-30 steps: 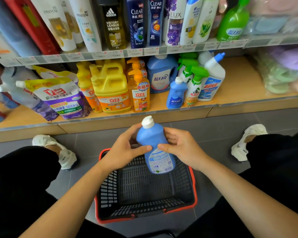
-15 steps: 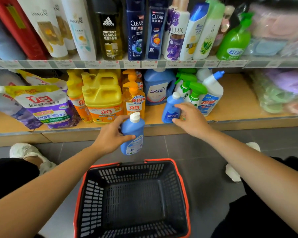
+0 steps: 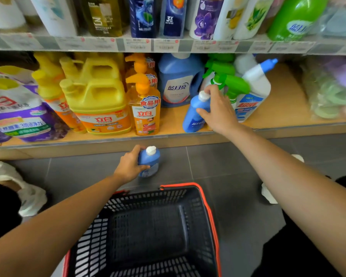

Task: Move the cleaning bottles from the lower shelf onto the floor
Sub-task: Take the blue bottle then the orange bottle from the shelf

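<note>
My left hand (image 3: 129, 165) grips a small blue bottle with a white cap (image 3: 150, 160), upright on the grey floor just in front of the lower shelf (image 3: 168, 120). My right hand (image 3: 218, 110) holds a second small blue bottle with a white cap (image 3: 193, 114) near the shelf's front edge; it tilts to the right. Behind it stand green spray bottles (image 3: 231, 84), a white bottle with a blue nozzle (image 3: 254, 90) and a big blue detergent jug (image 3: 179, 80). Yellow and orange dish soap bottles (image 3: 100, 96) fill the shelf's left part.
A black basket with a red rim (image 3: 208, 206) sits on the floor right below my arms. Purple refill pouches (image 3: 18, 114) lie at the shelf's left, bagged items (image 3: 332, 86) at its right. Shampoo bottles line the upper shelf. My shoes flank the floor space.
My left hand lowered the first blue bottle from above the basket to the floor by the shelf. My right hand let go of it, reached to the shelf and gripped the second blue bottle.
</note>
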